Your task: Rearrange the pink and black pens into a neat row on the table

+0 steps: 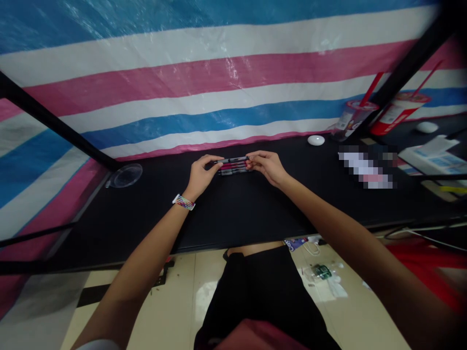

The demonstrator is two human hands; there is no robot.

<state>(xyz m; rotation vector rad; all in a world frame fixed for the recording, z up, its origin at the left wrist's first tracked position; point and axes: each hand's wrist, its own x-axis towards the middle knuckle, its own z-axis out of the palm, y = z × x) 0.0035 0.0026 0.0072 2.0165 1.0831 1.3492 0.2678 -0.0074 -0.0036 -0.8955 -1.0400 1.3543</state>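
Observation:
Both my hands meet over a black table (pixel 233 214). My left hand (pixel 200 176), with a colourful band at the wrist, is closed on the left ends of a small bunch of pens (pixel 234 166). My right hand (pixel 265 166) pinches the right ends of the same bunch. The pens are dark with pink and red parts, lie side by side and run left to right, just above the tabletop or resting on it.
A clear plastic lid (pixel 125 175) lies at the table's left. A white round object (pixel 315 140), two drink cups with red straws (pixel 396 113) and papers (pixel 434 156) sit at the right. A striped tarp (pixel 219 73) hangs behind. Black frame bars (pixel 54 124) cross both sides.

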